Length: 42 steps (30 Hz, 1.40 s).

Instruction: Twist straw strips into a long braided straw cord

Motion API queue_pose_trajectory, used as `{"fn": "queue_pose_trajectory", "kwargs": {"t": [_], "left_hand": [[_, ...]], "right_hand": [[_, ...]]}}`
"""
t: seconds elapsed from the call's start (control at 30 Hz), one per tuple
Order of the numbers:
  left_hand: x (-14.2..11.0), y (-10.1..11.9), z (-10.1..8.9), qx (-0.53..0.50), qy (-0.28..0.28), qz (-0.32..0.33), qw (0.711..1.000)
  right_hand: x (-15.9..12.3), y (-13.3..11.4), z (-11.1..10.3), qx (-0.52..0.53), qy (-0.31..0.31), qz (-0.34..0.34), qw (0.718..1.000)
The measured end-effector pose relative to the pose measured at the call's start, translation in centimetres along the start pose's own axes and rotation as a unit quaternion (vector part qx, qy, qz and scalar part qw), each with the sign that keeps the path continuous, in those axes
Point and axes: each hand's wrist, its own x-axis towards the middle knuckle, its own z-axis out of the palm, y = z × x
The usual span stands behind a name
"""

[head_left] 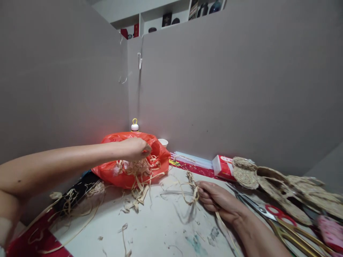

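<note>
My left hand (138,148) is over the mouth of an orange-red plastic bag (107,167), its fingers curled closed; what they hold, if anything, is hidden. Pale straw strips (142,192) fill the bag's opening and spill down its front onto the white tabletop (150,232). Above the right part of that top, my right hand (214,201) grips a braided straw piece (193,185) between thumb and fingers. The braid's end and a loose loop stick out on the left of the fist, and loose strands trail below it.
Along the right lie scissors with red handles (280,212), gold-handled scissors (292,235) and several woven straw slippers (270,182). A red-and-white tissue pack (223,166) and a white cup (163,142) stand near the grey partition (227,89). Behind the bag is a white-capped bottle (134,126).
</note>
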Motion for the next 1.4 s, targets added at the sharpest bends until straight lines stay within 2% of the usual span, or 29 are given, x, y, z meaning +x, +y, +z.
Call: {"fn": "queue_pose_trajectory", "kwargs": {"t": [0.07,0.13,0.2,0.37,0.47,0.57,0.7,0.77,0.87,1.0,1.1,1.2,1.3,1.4], "left_hand": [[-0.1,0.5,-0.9,0.023,0.034,-0.003,0.999],[-0.1,1.1,-0.7,0.016,0.056,0.0,0.998],[0.0,1.6,0.7,-0.009,0.042,0.008,0.999],[1.2,2.8,6.0,-0.053,-0.011,-0.005,0.999],[2.1,3.2,7.4,-0.132,-0.037,-0.014,0.991],[2.4,3.0,6.5,-0.253,-0.057,-0.027,0.966],[2.0,2.3,3.6,-0.47,-0.059,-0.061,0.878],[1.6,2.1,2.3,-0.52,-0.036,-0.068,0.851],[1.0,2.1,1.1,-0.535,-0.02,-0.083,0.841],[0.5,2.3,1.1,-0.561,-0.055,-0.086,0.821],[0.6,2.5,1.9,-0.612,-0.083,-0.088,0.781],[0.8,2.8,2.5,-0.654,-0.08,-0.106,0.745],[0.9,2.8,2.6,-0.65,-0.032,-0.148,0.745],[1.1,2.3,2.2,-0.614,0.019,-0.169,0.77]], "right_hand": [[0.0,-0.1,0.0,0.003,-0.001,0.003,1.0],[-0.1,-0.2,0.1,0.01,-0.002,0.006,1.0],[-0.2,-0.3,0.3,0.017,-0.003,0.011,1.0],[-0.3,-0.4,0.5,0.021,0.0,0.013,1.0],[-0.3,-0.5,0.5,0.019,-0.007,0.015,1.0],[-0.2,-0.5,0.4,0.018,-0.007,0.018,1.0],[-0.1,-0.3,0.2,0.012,-0.001,0.014,1.0],[0.0,-0.2,0.1,0.015,-0.002,0.01,1.0],[0.0,0.0,0.0,0.018,-0.013,0.011,1.0],[0.0,0.0,0.0,0.013,-0.013,0.009,1.0],[0.0,0.0,0.0,0.011,-0.009,0.011,1.0],[0.0,0.0,0.0,0.007,-0.003,0.016,1.0],[0.1,0.0,-0.1,0.009,-0.009,0.014,1.0],[0.1,0.0,-0.2,0.011,-0.017,0.018,1.0]]}}
